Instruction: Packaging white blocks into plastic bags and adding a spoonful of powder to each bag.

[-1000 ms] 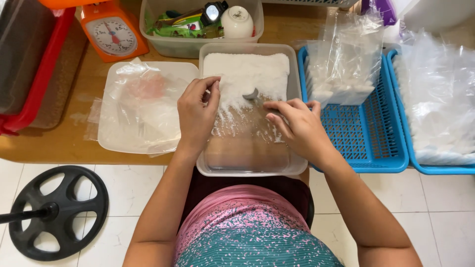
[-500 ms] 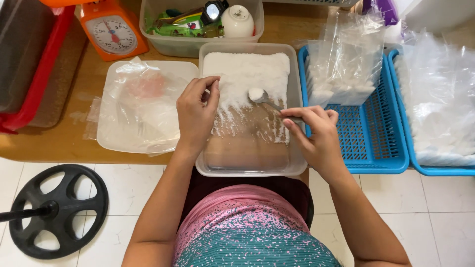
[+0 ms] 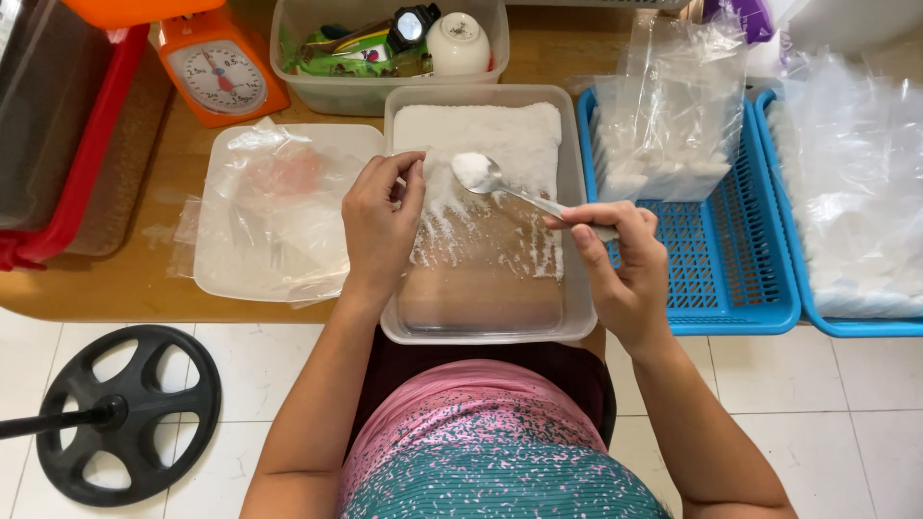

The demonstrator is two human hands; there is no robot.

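Observation:
A clear plastic tub (image 3: 577, 322) sits in front of me with white powder (image 3: 500, 135) heaped at its far end. My right hand (image 3: 620, 269) grips a metal spoon (image 3: 486, 175) loaded with white powder, raised over the tub. My left hand (image 3: 380, 226) pinches a small clear plastic bag (image 3: 486, 235) at its mouth, held over the tub beside the spoon bowl.
A white tray (image 3: 216, 264) with empty clear bags lies left of the tub. An orange kitchen scale (image 3: 219, 72) and a clear bin (image 3: 288, 43) of oddments stand behind. Two blue baskets (image 3: 740, 279) with filled bags are on the right. A black fan base (image 3: 125, 413) sits on the floor.
My right hand drew back toward me and lifted the spoon, now loaded with powder, up out of the heap toward the bag held by my left hand.

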